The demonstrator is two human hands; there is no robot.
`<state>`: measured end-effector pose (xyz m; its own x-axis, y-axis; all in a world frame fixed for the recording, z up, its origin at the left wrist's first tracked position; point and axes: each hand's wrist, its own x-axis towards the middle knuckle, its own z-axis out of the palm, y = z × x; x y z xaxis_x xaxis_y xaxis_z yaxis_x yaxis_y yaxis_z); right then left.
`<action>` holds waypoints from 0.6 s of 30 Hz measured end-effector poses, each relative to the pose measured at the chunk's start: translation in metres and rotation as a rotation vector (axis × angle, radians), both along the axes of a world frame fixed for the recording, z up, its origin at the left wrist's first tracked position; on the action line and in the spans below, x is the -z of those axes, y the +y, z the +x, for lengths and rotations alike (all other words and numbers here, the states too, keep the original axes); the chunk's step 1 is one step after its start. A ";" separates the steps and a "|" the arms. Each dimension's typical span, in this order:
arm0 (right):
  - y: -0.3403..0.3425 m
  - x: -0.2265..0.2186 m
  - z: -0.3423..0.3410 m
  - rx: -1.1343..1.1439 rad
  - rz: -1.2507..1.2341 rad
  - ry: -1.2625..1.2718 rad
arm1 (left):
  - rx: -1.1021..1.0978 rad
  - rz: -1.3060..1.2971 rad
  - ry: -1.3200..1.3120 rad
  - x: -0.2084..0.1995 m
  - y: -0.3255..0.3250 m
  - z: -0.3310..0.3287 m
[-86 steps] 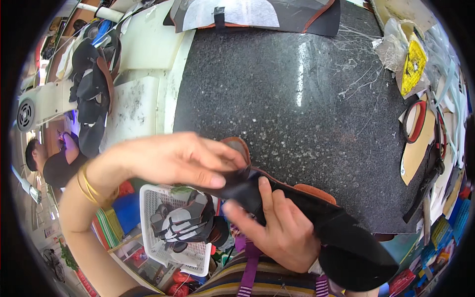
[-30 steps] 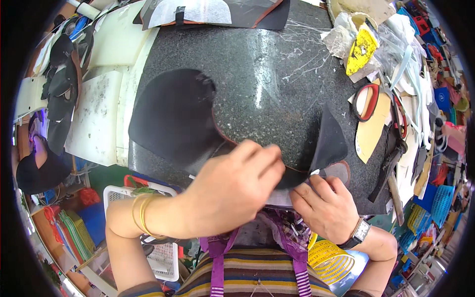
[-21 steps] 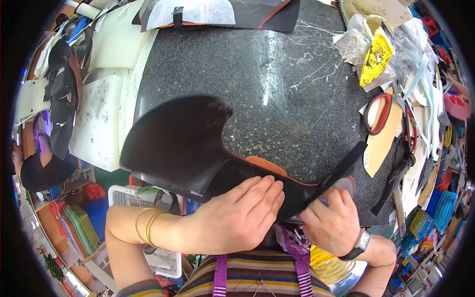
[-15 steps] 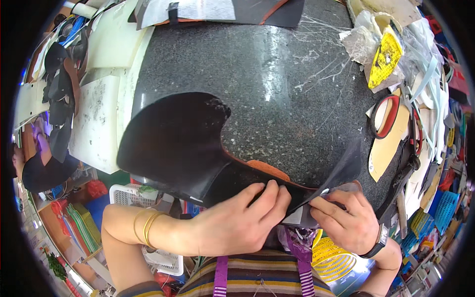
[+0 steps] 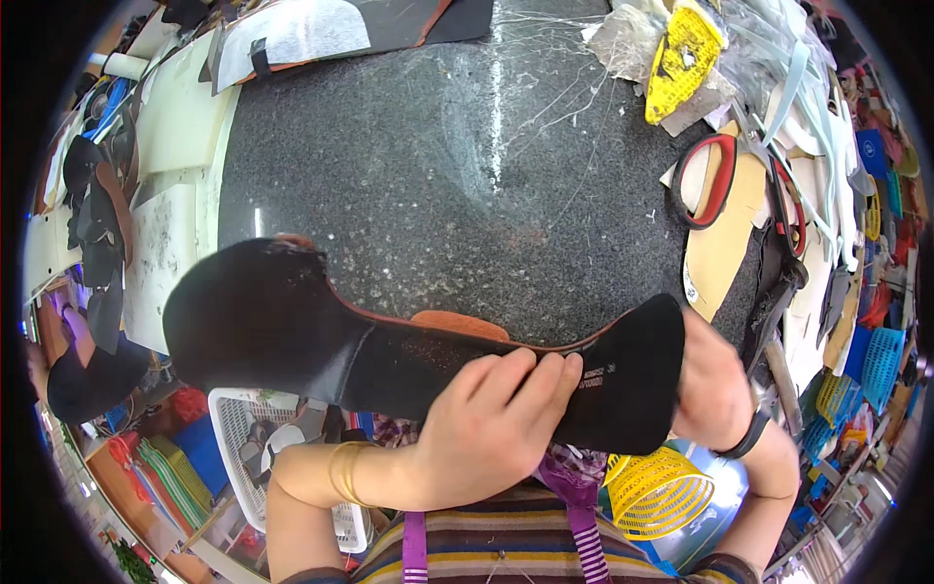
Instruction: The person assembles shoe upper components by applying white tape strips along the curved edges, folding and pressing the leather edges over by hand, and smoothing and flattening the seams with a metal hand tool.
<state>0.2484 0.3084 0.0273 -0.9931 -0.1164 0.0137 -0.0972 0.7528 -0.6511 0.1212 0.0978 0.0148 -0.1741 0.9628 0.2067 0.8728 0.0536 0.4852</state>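
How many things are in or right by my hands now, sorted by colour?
Black: 1, the leather piece held by the left hand and right hand
Orange-brown: 1, leather tab at its upper edge
Red: 1, scissors on the granite slab
Yellow: 1, basket
Total: 4

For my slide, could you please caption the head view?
Both hands, left hand and right hand, hold a black leather piece over a granite slab.
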 end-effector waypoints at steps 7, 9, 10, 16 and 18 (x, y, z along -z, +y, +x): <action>0.011 -0.008 -0.045 -0.111 0.130 -0.062 | -0.010 0.006 0.277 0.008 -0.006 0.007; 0.001 -0.007 -0.049 -0.076 0.202 0.001 | 0.057 -0.076 0.269 0.000 -0.005 0.005; -0.001 -0.006 -0.050 -0.051 0.202 0.015 | 0.062 -0.075 0.261 0.000 -0.004 0.005; 0.018 -0.020 -0.083 0.034 0.005 -0.407 | 0.044 -0.103 0.369 -0.002 0.004 0.009; 0.005 -0.028 -0.084 0.008 0.091 -0.422 | 0.066 -0.119 0.429 -0.003 0.001 0.009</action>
<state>0.1642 0.3137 0.0555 -0.9103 -0.0905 -0.4039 0.1696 0.8085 -0.5636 0.1298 0.0989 0.0175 -0.0347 0.9904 0.1341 0.9970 0.0251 0.0726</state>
